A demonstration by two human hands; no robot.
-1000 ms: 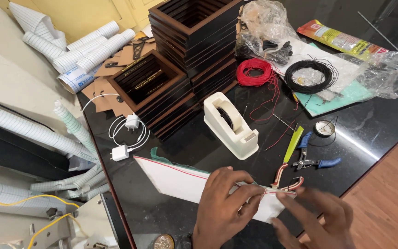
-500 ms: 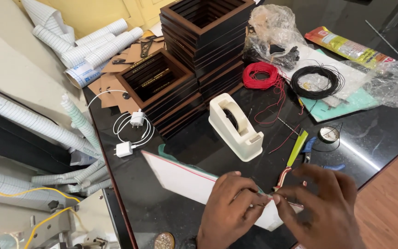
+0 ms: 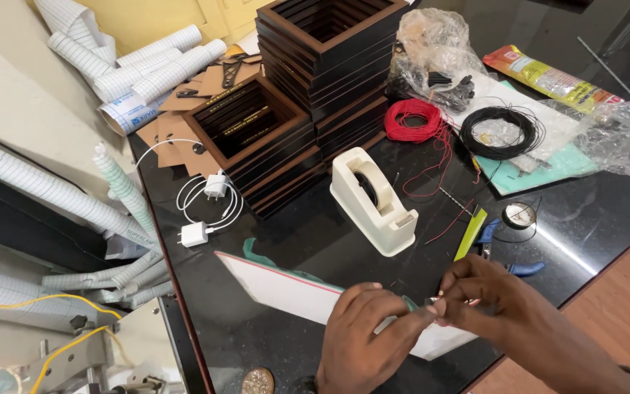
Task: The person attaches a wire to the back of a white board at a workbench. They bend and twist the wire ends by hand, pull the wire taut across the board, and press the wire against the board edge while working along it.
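- Wire piece, small and mostly hidden, is pinched between both hands above the white board at the table's near edge.
- Left hand: fingers closed narrowly on the piece, apparently steadying it.
- Right hand: fingers closed on its other end.
- Tape dispenser, cream, stands just beyond.
- Long yellow-and-red packet lies at far right, near red wire coil and black wire coil.

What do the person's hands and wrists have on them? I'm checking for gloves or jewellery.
Both hands are bare, with no gloves, rings or sleeves in view. The left hand shows a dark band at the wrist, partly cut off; the right hand has a thin bangle.
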